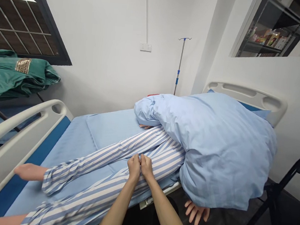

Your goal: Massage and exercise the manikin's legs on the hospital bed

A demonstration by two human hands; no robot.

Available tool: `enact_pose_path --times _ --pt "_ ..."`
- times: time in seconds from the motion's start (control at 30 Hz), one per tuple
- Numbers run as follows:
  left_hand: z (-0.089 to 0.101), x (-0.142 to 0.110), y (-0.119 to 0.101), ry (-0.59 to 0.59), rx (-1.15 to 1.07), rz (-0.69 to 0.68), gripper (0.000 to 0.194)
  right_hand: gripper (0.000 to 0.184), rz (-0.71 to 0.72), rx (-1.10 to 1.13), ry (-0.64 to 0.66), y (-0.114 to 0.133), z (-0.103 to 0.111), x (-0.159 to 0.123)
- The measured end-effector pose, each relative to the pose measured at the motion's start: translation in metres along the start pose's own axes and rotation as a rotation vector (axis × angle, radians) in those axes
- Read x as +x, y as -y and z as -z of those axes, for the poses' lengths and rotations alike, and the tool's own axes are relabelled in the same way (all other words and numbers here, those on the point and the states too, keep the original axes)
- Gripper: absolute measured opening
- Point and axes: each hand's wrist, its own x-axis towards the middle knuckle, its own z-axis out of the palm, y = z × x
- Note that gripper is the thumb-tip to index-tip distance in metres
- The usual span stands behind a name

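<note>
A figure in blue-and-white striped trousers [113, 158] lies on a bed with a light blue sheet [102, 129]. A light blue quilt [216, 148] covers its upper body. My left hand [134, 167] and my right hand [146, 167] sit side by side on the near thigh, both with fingers closed, pinching the striped fabric. A bare foot [29, 171] sticks out of the far trouser leg at the left. The figure's hand [197, 212] hangs below the quilt at the bed's near edge.
A white footboard [17, 127] stands at the left and a white headboard [248, 96] at the right. A drip stand [180, 65] rises behind the bed. Green folded cloth [11, 76] lies at far left. A black chair [288, 198] stands at the right.
</note>
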Motion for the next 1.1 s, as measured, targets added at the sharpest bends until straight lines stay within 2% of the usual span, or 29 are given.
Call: enact_pose_path --times 0.1,0.2,0.3,0.4,0.5,0.63,0.73,0.93,1.1 --pt "-0.002 -0.004 0.005 -0.008 0.158 -0.108 0.036 0.048 -0.043 0.047 -0.054 -0.002 -0.003 0.002" --pt "0.001 -0.006 0.011 0.013 0.274 -0.161 0.038 0.049 -0.071 -0.002 -0.039 -0.001 -0.003 0.003" --pt "0.003 -0.005 0.015 0.028 0.276 -0.169 0.039 0.047 -0.062 -0.259 0.061 0.011 0.006 0.007" --pt "0.002 -0.003 0.018 0.052 0.253 -0.186 0.039 0.039 0.034 -0.572 0.204 0.024 0.02 0.012" --pt "0.001 -0.004 0.021 0.065 0.26 -0.196 0.04 0.039 0.084 -0.667 0.255 0.026 0.028 0.016" --pt "0.002 -0.005 0.02 0.054 0.288 -0.206 0.038 0.042 0.045 -0.577 0.171 0.008 0.028 0.014" --pt "-0.002 -0.004 0.013 0.044 0.273 -0.18 0.037 0.044 0.047 -0.397 0.081 -0.003 0.027 0.013" --pt "-0.028 -0.005 -0.006 0.039 0.1 -0.125 0.037 0.044 0.02 -0.053 -0.041 -0.005 0.033 0.016" --pt "-0.037 -0.013 0.002 -0.003 0.207 -0.161 0.037 0.042 -0.053 0.027 -0.064 -0.007 0.031 0.018"
